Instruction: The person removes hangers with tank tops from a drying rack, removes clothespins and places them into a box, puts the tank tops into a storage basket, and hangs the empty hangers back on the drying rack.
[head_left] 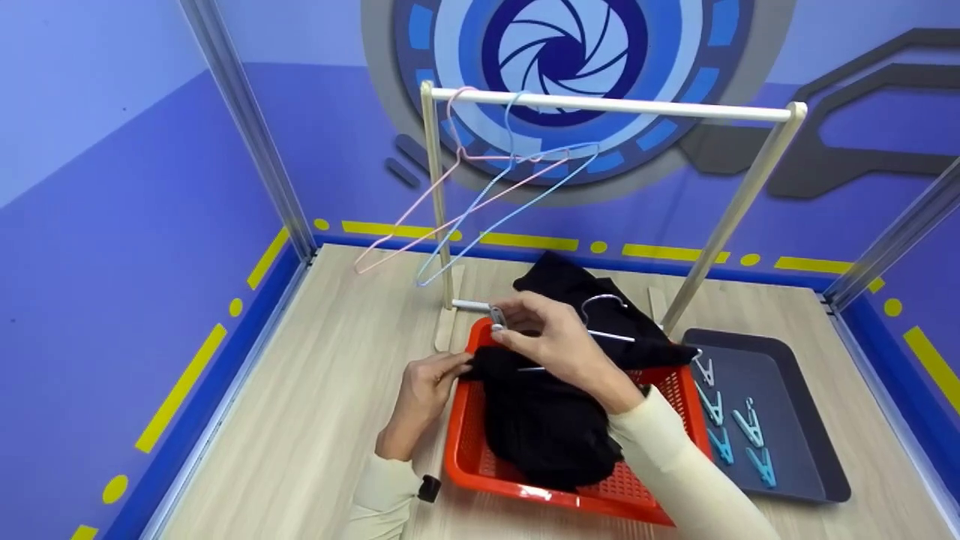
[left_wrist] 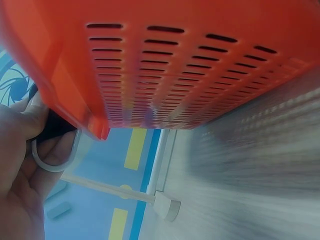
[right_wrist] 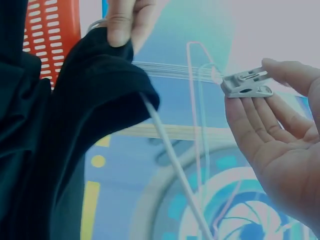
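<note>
My left hand point(head_left: 421, 390) pinches the edge of a black garment point(head_left: 551, 442) at the left rim of a red basket point(head_left: 459, 450). In the left wrist view, a rounded end of a white hanger point(left_wrist: 56, 169) shows beside those fingers. My right hand point(head_left: 559, 349) holds a grey clothespin point(right_wrist: 247, 84) between thumb and fingers, apart from the cloth. The hanger's bar point(right_wrist: 175, 165) runs out of the garment's folded edge. Its hook point(head_left: 604, 298) rises behind my right hand. The garment lies partly in the basket and partly over its far side.
A wooden rack point(head_left: 615, 105) stands behind, carrying a pink hanger point(head_left: 409, 217) and a blue hanger point(head_left: 480, 202) at its left end. On the right, a dark grey tray point(head_left: 814, 450) holds several clothespins point(head_left: 762, 466). Blue panels point(head_left: 112, 262) enclose the table.
</note>
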